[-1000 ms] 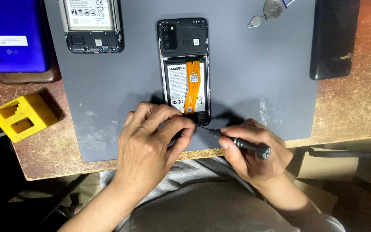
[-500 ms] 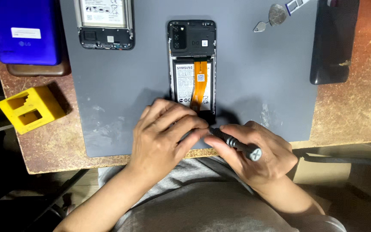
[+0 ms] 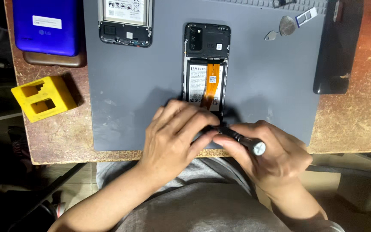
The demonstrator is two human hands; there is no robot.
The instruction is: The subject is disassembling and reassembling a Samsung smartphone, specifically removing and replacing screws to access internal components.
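We pin the opened phone [image 3: 206, 64] at the mat's [image 3: 121, 107] near edge with our left hand [image 3: 174, 133], fingers flat on its lower end; right hand [image 3: 271, 152] pinches the screwdriver [image 3: 239, 139], tip apparently at a bottom screw. Steady turning seems called for.

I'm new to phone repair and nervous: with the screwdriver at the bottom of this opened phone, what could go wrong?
1. The screwdriver in the right hand could slip toward the orange ribbon cable or the battery.
2. The left hand covers the phone's lower end, hiding the tip.
3. Any loosened screw could roll off the grey mat, whose edge is close.
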